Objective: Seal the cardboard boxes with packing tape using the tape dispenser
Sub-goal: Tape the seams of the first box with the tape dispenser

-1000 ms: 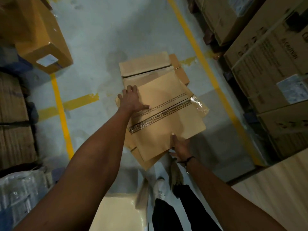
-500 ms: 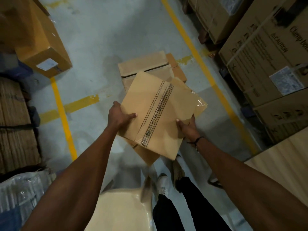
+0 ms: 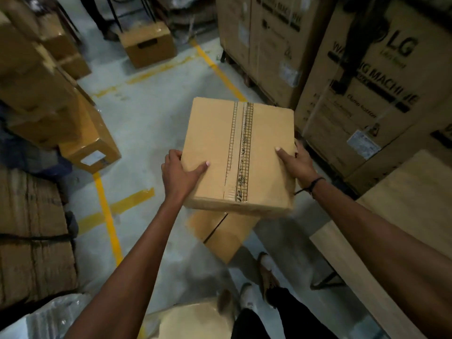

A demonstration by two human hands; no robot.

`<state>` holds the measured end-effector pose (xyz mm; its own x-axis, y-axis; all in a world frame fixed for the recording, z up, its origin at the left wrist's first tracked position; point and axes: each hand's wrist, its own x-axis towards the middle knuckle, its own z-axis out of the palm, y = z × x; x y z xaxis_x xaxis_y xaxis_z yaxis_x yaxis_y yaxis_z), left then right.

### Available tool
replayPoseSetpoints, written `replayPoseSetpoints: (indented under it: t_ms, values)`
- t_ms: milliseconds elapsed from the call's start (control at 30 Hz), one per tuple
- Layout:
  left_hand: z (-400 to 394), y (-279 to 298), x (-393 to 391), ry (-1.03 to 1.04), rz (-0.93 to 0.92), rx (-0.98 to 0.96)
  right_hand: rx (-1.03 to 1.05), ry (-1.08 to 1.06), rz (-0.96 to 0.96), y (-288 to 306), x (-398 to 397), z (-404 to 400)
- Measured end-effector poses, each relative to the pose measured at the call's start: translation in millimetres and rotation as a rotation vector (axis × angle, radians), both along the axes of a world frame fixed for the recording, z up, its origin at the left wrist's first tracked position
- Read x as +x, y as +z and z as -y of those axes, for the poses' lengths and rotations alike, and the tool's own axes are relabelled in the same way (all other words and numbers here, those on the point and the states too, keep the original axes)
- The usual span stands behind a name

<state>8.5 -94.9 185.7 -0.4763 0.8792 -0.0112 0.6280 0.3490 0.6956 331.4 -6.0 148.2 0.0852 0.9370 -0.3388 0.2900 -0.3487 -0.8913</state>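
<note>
Both hands, left hand (image 3: 179,174) and right hand (image 3: 297,162), clamp the taped cardboard box (image 3: 238,155) between them, its tape seam (image 3: 241,152) running away from me.

The big washing machine carton (image 3: 371,77) at the right edge of the floor carries the brand "LG" and, below it, "WASHING MACHINE" in dark capitals. Its smaller print and the white sticker (image 3: 363,144) are too blurred to read.
</note>
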Motion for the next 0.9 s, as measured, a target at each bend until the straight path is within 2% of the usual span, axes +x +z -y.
replayPoseSetpoints:
  t_ms: [267,400,667,900]
  values:
    - [7.2,96.2,122.0,-0.251,0.085,0.179,0.161,-0.254,0.080,141.9,135.7,85.9]
    - [9.7,120.9,206.9,-0.458,0.140,0.171,0.137,-0.498,0.161,175.5,213.9,155.6]
    - [37.8,111.5,408.3,-0.919,0.170,0.022,0.112,-0.952,0.169,167.4,347.3,331.2]
    - [106.5,90.0,573.8,-1.239,0.135,-0.113,0.075,-1.248,0.162,134.7,426.5,470.5]
